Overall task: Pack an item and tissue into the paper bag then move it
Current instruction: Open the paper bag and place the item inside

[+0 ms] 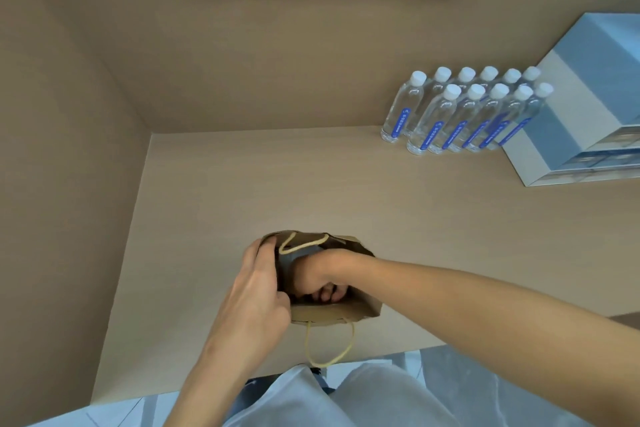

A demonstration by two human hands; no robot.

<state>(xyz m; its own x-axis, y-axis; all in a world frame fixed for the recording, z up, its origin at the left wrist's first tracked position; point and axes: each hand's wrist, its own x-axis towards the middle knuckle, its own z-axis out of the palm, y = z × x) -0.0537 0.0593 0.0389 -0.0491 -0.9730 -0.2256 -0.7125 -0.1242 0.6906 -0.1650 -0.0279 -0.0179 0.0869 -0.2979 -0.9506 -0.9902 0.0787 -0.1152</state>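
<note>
A light wooden table [277,184] carries a brown paper bag [363,310] near its front edge. At the far right, two rows of water bottles [464,118] stand just beside a stack of pale boxes [581,114].

Soft even light, wide-angle edge distortion

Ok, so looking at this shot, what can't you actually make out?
Head view, the only one:
- Contents of the paper bag: hidden by the right hand reaching inside; only a grey patch shows.
- Right grip: fingers curled in shadow, holding or empty unclear.
- Water bottles: label text too small.
- Stacked boxes: cut off by the right edge.
</note>
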